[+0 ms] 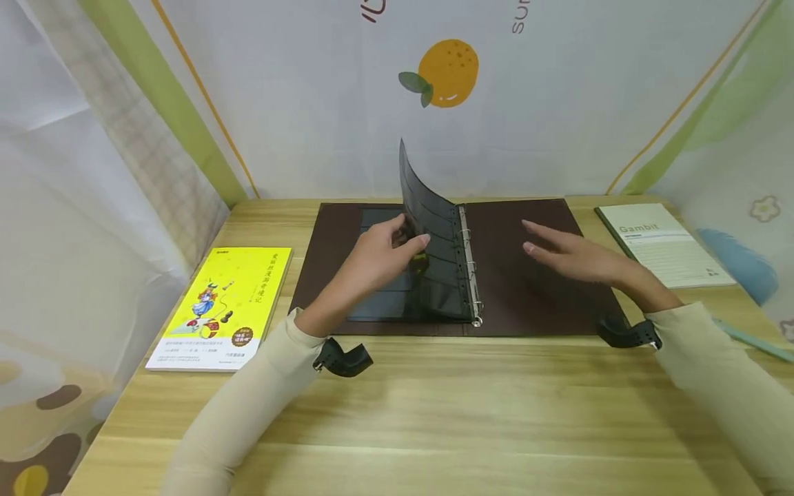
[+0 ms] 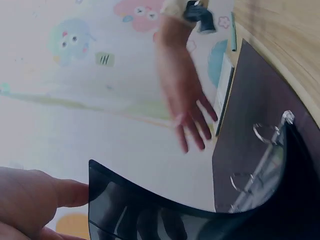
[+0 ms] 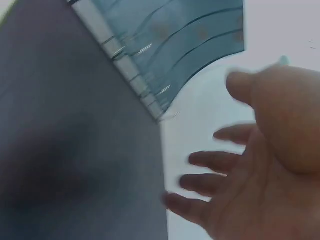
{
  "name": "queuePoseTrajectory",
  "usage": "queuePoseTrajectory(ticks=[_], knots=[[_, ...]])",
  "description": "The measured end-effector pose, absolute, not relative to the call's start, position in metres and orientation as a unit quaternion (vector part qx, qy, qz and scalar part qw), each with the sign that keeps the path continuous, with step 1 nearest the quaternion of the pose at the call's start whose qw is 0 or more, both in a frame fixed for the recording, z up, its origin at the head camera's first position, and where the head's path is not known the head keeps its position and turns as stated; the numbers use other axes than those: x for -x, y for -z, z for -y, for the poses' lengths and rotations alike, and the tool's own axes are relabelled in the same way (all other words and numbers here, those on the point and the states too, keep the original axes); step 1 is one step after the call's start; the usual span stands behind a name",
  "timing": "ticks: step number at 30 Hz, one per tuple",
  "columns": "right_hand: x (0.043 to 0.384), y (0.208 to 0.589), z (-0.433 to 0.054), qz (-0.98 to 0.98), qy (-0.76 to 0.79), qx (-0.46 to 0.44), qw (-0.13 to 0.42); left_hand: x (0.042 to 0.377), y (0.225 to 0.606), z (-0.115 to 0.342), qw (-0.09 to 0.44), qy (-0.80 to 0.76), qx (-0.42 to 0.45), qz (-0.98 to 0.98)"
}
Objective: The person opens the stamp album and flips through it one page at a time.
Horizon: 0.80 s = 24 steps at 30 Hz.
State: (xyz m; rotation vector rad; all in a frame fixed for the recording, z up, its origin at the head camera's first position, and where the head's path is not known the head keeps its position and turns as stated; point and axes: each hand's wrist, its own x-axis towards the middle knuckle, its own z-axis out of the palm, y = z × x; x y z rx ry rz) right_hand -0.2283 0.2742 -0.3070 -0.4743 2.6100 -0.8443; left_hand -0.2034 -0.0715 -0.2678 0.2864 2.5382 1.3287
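A dark brown ring binder [image 1: 517, 303] lies spread open on the table, metal rings [image 1: 469, 265] along its middle. My left hand [image 1: 381, 251] pinches the free edge of dark translucent pocket pages [image 1: 434, 220], which curve up from the rings. In the left wrist view the thumb presses on the corner of the raised page [image 2: 145, 210]. My right hand [image 1: 573, 255] hovers over the bare right cover, fingers extended and holding nothing. The right wrist view shows its spread fingers apart from the binder cover [image 3: 75, 150].
A yellow book [image 1: 238, 296] lies left of the binder. Back right is a pale notebook [image 1: 666, 244] marked "Gambit", with a light green strip-like thing [image 1: 753, 341] nearer the right edge. A white printed curtain [image 1: 329, 103] hangs behind the wooden table [image 1: 434, 413].
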Motion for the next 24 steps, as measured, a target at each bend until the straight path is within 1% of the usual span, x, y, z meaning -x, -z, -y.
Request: queuePoseTrajectory(ticks=[4, 8, 16, 24], knots=[[0.221, 0.334, -0.279, -0.941, 0.227, 0.199, 0.151, 0.202, 0.280, 0.093, 0.162, -0.504, -0.072, -0.845], [0.215, 0.355, -0.284, -0.950, 0.186, 0.213, 0.133, 0.201, 0.294, 0.112, 0.174, -0.508, -0.055, -0.842], [0.207, 0.378, -0.294, -0.958, 0.157, 0.201, 0.129, 0.211, 0.318, 0.137, 0.143, -0.391, -0.028, -0.909], [0.205, 0.383, -0.295, -0.957, 0.163, 0.191, 0.142, 0.216, 0.340, 0.142, 0.113, -0.276, -0.070, -0.952]])
